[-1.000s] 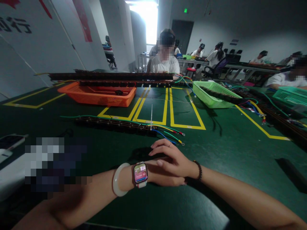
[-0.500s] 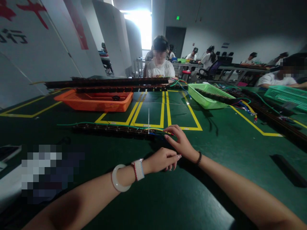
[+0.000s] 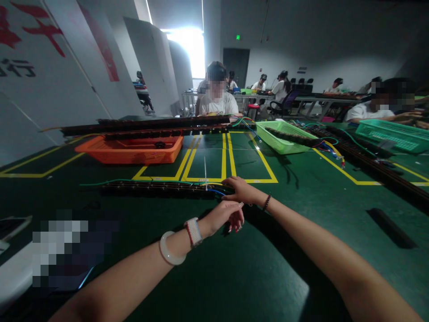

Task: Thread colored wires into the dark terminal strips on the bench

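A long dark strip (image 3: pixel 157 188) with coloured wires lies across the green table in front of me. At its right end my right hand (image 3: pixel 241 190) has its fingers and thumb closed around the loose wires, among them a blue wire (image 3: pixel 216 191) and a yellow wire (image 3: pixel 210 183). The ends inside the grip are hidden. My left hand (image 3: pixel 225 216) hovers just nearer to me, below the right one. Its thumb points right and its fingers hang loosely bent, with nothing visible in them.
An orange basket (image 3: pixel 134 152) and a light green basket (image 3: pixel 284 141) stand farther back, with dark strips resting on them. More strips lie right, near a teal basket (image 3: pixel 395 134). A short black piece (image 3: pixel 391 227) lies at right. A co-worker (image 3: pixel 217 100) sits opposite.
My right hand has moved slightly left and closed on the wires. The left hand has shifted a little left, its fingers now hanging lower. The camera view has tilted slightly.
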The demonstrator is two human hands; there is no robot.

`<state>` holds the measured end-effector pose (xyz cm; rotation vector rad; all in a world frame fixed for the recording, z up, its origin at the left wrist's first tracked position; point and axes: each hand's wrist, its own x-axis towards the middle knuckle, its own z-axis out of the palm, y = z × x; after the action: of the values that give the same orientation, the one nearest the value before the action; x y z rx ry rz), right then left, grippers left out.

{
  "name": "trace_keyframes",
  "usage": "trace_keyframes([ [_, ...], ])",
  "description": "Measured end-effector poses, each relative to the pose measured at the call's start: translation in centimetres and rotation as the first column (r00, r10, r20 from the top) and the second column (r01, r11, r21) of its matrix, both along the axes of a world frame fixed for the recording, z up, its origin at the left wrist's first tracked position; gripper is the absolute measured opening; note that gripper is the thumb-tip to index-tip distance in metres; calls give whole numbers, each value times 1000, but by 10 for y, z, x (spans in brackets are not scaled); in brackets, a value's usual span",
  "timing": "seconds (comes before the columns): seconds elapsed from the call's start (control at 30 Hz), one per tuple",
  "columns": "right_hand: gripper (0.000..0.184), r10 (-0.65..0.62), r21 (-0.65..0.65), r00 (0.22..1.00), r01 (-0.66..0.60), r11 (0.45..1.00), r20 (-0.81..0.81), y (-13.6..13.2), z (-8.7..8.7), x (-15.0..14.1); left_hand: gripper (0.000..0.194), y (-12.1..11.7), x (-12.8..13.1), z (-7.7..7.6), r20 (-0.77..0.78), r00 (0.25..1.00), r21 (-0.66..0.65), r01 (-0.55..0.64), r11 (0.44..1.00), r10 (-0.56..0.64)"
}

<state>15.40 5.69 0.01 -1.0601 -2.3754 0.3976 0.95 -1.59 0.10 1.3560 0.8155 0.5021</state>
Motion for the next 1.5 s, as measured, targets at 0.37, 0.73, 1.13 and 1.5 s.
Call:
trace_keyframes([
  [0.37,25,68,-318,997,-53,947,37,10,12,-1,46,3,-1,-2,47,999,-32,26,999,-24],
  [0.73,42,94,-564,964,-222,795,-248,15,-2,7,38,2,1,1,73,997,-33,38,999,-35],
  [1.13,49,79,-521,964,-206,828,-256,18,-7,7,39,11,-3,0,189,982,-215,16,976,25],
  [1.5,45,103,-432,945,-237,870,-309,16,-16,6,39,3,4,-4,58,998,9,-12,1000,11],
])
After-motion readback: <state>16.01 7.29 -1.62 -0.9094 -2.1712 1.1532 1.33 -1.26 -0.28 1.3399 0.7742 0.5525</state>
